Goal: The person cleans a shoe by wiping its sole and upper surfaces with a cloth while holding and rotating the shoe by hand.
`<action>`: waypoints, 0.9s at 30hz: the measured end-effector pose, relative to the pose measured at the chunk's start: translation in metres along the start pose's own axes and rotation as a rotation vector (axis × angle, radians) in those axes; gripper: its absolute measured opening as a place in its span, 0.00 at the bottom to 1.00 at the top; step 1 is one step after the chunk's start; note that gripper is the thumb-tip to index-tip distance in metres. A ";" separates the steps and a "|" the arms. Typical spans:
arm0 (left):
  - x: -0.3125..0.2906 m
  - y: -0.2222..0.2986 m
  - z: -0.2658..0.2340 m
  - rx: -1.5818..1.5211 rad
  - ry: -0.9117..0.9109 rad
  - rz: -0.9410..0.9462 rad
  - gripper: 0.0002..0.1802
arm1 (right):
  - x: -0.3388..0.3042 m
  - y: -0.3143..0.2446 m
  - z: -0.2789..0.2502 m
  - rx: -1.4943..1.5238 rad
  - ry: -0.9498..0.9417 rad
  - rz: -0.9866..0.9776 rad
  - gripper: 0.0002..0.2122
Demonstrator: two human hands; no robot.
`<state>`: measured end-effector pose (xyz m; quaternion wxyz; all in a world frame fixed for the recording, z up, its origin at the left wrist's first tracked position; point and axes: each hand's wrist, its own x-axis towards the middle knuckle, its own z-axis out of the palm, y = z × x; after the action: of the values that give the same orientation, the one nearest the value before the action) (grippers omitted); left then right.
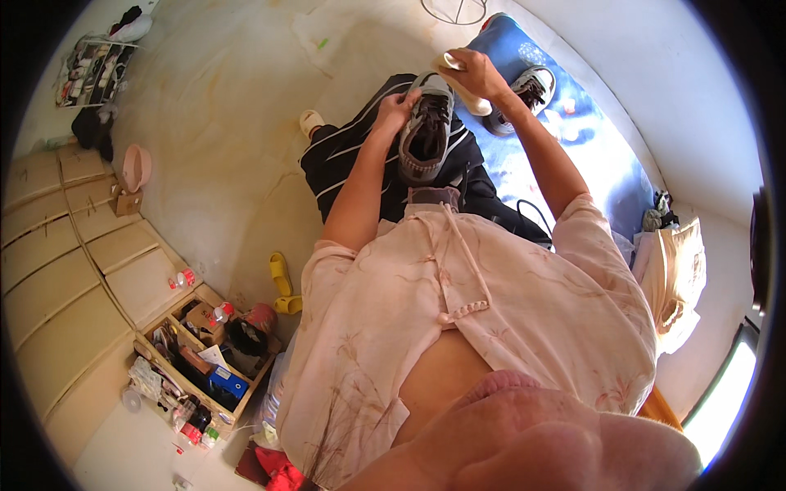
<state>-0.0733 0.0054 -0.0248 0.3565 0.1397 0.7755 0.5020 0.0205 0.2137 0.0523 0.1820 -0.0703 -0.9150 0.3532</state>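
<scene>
A grey and white sneaker [434,114] with dark laces rests on my lap, its toe pointing away from me and its opening facing up. My left hand [395,113] grips its left side near the toe. Just right of the toe, my right hand [477,75] is closed around a long off-white thing [473,101] that looks soft, perhaps a folded cloth; its ends stick out of the fist. The matching sneaker [534,88] lies farther right on a blue patterned cover [565,123].
Yellow slippers [281,274] lie on the floor to the left. A wooden crate [254,385] of mixed items stands beside stacked cardboard boxes [65,270]. A pink basin [137,167] is at the far left, and a wire stand [454,10] at the top edge.
</scene>
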 end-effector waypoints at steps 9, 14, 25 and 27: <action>-0.005 -0.002 0.001 0.021 -0.001 -0.034 0.43 | -0.020 0.005 0.018 -0.020 -0.190 -0.069 0.13; -0.003 0.000 0.003 0.031 0.001 -0.009 0.46 | -0.021 -0.002 -0.016 -0.013 -0.401 -0.004 0.14; -0.002 -0.001 0.001 0.051 -0.015 -0.047 0.45 | -0.012 0.014 0.031 -0.096 -0.093 -0.026 0.13; -0.003 -0.005 0.001 0.079 0.020 -0.041 0.44 | -0.020 0.005 0.031 -0.097 -0.173 -0.042 0.14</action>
<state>-0.0703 0.0019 -0.0283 0.3532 0.1329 0.8008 0.4652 0.0272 0.1930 0.0222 0.1060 -0.0290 -0.9446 0.3094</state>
